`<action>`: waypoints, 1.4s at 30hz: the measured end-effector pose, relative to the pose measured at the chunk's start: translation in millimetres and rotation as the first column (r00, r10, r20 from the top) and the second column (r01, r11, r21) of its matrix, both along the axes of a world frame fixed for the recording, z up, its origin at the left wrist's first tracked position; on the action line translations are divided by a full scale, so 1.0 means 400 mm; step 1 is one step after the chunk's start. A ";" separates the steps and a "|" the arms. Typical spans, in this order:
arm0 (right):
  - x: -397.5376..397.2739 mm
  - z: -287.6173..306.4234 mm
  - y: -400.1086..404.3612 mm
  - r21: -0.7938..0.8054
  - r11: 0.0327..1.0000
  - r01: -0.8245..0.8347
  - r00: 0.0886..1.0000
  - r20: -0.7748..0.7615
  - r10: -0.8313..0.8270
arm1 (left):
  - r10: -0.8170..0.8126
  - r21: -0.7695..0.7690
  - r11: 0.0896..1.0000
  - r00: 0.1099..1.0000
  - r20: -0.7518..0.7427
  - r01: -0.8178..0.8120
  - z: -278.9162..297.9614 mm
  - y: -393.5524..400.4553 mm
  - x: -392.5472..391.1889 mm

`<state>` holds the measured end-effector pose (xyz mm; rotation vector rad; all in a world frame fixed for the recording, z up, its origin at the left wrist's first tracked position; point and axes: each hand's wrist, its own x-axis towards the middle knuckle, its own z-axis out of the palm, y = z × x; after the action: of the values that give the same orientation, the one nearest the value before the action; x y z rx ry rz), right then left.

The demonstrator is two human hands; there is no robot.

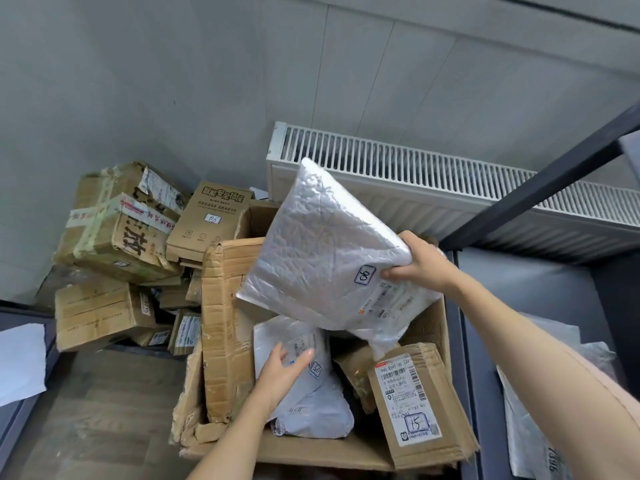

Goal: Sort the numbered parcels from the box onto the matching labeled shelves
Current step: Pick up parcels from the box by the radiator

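Note:
A worn cardboard box (225,327) stands open on the floor with several parcels inside. My right hand (420,263) grips a large white bubble mailer (322,244) by its lower right corner, holding it tilted above the box; its small label reads 90. My left hand (282,372) reaches into the box with fingers spread, touching a white plastic parcel (294,341) that carries a small number label. Below that lies a grey-white bag parcel (318,415). A flat cardboard parcel marked 15 (415,403) leans at the box's right side.
A pile of brown cartons (117,237) fills the left corner by the wall. A white radiator (433,181) runs behind the box. A dark shelf frame (540,188) and shelf with white bags (533,438) stand at the right. Another shelf edge with a white sheet (20,362) is at the left.

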<state>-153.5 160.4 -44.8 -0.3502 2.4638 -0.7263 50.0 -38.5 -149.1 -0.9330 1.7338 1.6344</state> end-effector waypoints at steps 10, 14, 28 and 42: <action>0.172 0.000 -0.035 -0.363 0.860 0.358 0.899 0.383 -0.213 | 0.528 0.483 0.710 0.841 0.116 -0.512 0.109 -0.063 -0.102; 0.215 -0.025 -0.050 -0.350 0.855 0.384 0.879 0.423 -0.221 | 0.470 0.419 0.787 0.880 0.070 -0.454 0.124 -0.081 -0.110; 0.397 -0.169 0.266 0.138 0.879 0.457 0.770 0.434 -0.468 | 0.418 0.353 0.826 0.898 0.141 -0.440 0.071 -0.147 -0.070; 0.459 -0.244 0.311 0.185 0.855 0.484 0.629 0.606 -0.488 | 0.383 0.372 0.833 0.912 0.146 -0.409 0.074 -0.183 -0.042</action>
<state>30.1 284.7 -142.2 0.5375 1.8786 -0.8732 33.4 -111.8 -119.6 -1.1786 1.1394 2.0918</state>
